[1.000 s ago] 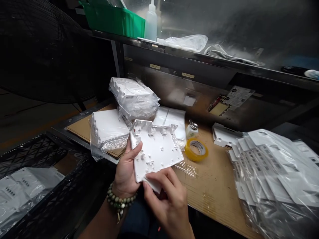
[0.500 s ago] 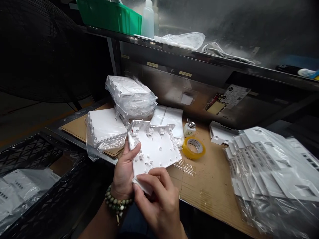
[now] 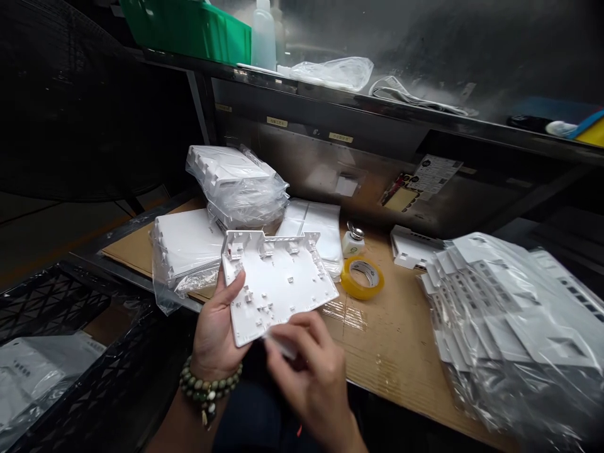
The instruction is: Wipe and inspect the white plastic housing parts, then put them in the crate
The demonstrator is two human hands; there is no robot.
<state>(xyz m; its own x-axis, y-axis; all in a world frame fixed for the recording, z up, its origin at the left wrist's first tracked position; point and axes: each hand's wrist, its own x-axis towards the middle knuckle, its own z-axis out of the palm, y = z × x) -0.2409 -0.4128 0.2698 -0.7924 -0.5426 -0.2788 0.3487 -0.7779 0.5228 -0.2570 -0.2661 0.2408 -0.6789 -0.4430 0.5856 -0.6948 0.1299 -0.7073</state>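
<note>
A white plastic housing (image 3: 283, 283), with small clips and posts on its inner face, is tilted toward me above the bench's front edge. My left hand (image 3: 217, 327) grips it by the left side, thumb over the inner face. At its lower edge, my right hand (image 3: 311, 365) pinches a small white cloth (image 3: 283, 345), mostly hidden by the fingers. Behind the housing lie flat clear plastic bags (image 3: 316, 223). To its right are a roll of yellow tape (image 3: 362, 278) and a small white pump bottle (image 3: 353, 242).
Bagged white housings are stacked at the left (image 3: 236, 182) and right (image 3: 514, 314) of the cardboard-covered bench (image 3: 391, 352). One more white housing (image 3: 415, 246) lies at the back. A black crate (image 3: 108, 371) stands lower left. Overhead, a shelf (image 3: 302, 88) bears a green bin (image 3: 189, 31).
My right hand has slid with the cloth to the right along the housing's lower edge. The housing and my left hand have shifted slightly left in view, as has the whole scene.
</note>
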